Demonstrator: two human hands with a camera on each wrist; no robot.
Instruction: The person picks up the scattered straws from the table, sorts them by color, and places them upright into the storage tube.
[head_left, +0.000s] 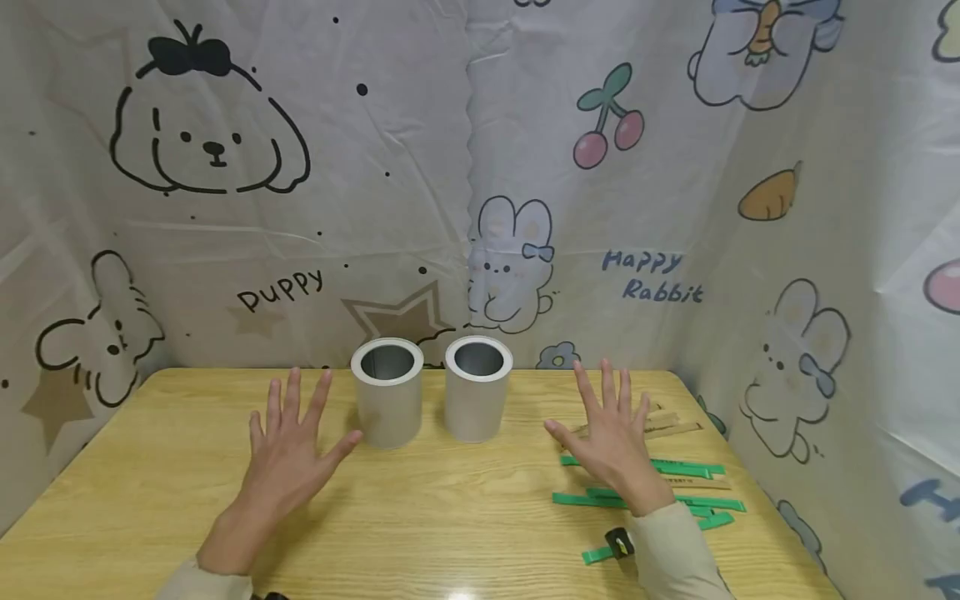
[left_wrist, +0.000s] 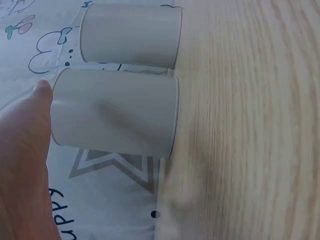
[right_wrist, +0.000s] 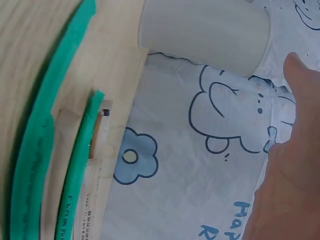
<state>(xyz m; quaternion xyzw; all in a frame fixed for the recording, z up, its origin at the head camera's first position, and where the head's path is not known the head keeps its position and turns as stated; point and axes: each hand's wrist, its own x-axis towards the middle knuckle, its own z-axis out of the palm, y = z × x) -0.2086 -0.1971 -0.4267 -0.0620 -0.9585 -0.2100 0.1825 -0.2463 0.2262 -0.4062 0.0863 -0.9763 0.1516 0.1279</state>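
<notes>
Your left hand (head_left: 288,458) and right hand (head_left: 613,442) hold nothing, all fingers spread apart, perhaps to leave everything untouched. Between them the left canister (head_left: 388,412) and right canister (head_left: 474,410) stand upright side by side, likely so both open tops face you (your left thumb looks near one), while green packets (head_left: 708,502) and brown packets (head_left: 675,431) lie flat around your right hand, seemingly for easy reach.

Green packets (head_left: 688,468) partly behind right sleeve (head_left: 677,554), lettering (right_wrist: 68,215) blurred, upper printed figure (head_left: 723,67) cropped
</notes>
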